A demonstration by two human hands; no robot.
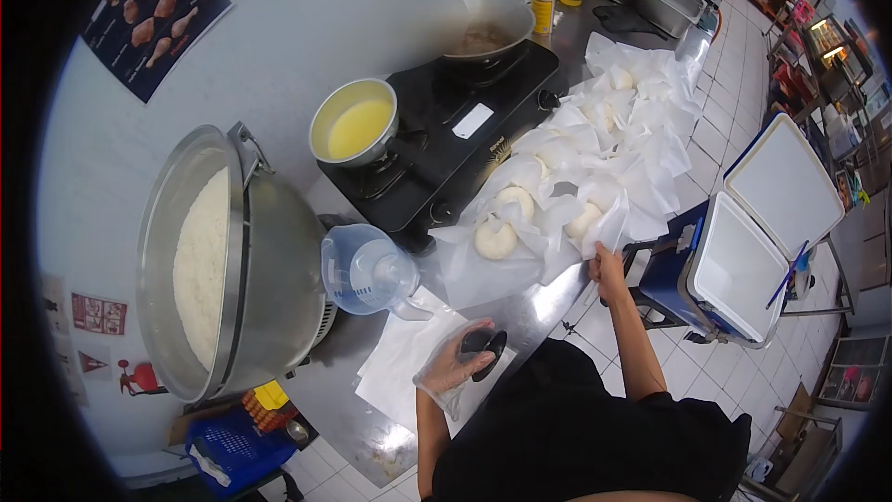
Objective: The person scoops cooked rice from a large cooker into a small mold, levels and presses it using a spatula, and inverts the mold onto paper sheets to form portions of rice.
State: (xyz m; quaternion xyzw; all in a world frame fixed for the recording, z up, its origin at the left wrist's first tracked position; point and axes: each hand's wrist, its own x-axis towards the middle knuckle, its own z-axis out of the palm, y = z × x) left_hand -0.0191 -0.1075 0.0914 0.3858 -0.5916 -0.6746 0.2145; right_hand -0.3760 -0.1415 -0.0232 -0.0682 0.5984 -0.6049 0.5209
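My left hand [453, 363], in a clear plastic glove, is closed round a black round-ended object [490, 353] above white paper sheets [404, 353] at the table's front edge. My right hand [609, 274] is bare and pinches the edge of a white paper [609, 223] at the near side of the wrapped pieces. White round dough pieces [495, 237] sit in crumpled white papers [548, 144] along the steel table. A clear plastic jug [367, 268] stands left of the dough.
A big metal rice-like tub [279, 270] stands at the left. Behind the papers, a black stove [437, 167] bears a pot of yellow liquid [358, 128] and a pan [488, 33]. An open blue cooler [739, 260] stands at the right.
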